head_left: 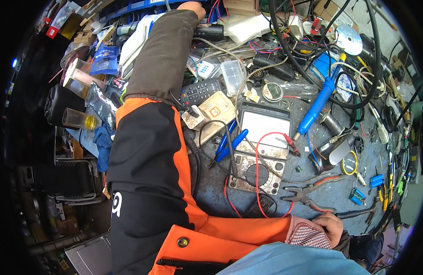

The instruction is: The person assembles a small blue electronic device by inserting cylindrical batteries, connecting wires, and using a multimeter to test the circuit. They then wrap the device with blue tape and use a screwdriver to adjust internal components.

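Two hands are in view over a crowded workbench (340, 192). The left hand (191, 8) is stretched to the far edge of the bench, among the clutter by a black cylindrical item (210, 31); only its back shows, so its grip cannot be told. The right hand (329, 226) rests at the near edge with fingers curled, just below the red-handled pliers (307, 195); whether it holds anything cannot be told. An analogue multimeter (261, 146) lies mid-bench between the arms, its red lead (266, 151) looping across it. A blue desoldering pump (317, 104) lies to its right.
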Motion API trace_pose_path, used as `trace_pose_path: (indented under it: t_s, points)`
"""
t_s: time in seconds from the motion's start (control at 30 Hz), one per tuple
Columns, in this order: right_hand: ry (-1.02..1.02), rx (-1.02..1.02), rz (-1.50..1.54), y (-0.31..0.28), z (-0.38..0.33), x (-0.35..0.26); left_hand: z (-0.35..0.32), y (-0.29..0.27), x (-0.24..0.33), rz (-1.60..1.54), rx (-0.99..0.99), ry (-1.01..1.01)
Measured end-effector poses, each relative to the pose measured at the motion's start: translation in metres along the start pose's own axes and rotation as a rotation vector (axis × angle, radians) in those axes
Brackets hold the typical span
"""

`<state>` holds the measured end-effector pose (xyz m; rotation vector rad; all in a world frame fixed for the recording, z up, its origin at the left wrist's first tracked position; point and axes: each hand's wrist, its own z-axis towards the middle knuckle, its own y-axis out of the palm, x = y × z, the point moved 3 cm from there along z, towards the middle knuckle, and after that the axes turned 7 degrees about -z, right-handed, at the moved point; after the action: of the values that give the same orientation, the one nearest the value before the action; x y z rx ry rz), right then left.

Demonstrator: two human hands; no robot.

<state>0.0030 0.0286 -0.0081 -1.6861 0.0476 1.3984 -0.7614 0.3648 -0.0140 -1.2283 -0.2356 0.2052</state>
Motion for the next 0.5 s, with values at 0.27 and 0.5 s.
trace_pose_path:
  t_s: [0.27,0.5]
  points:
    - [-0.032,0.006,0.006,-0.001,0.002,0.002,0.041,0.046,-0.035,0.05,-0.087,0.118]
    - [-0.053,0.029,0.013,0.001,0.002,0.003,0.06,0.063,-0.048,0.001,-0.055,0.092]
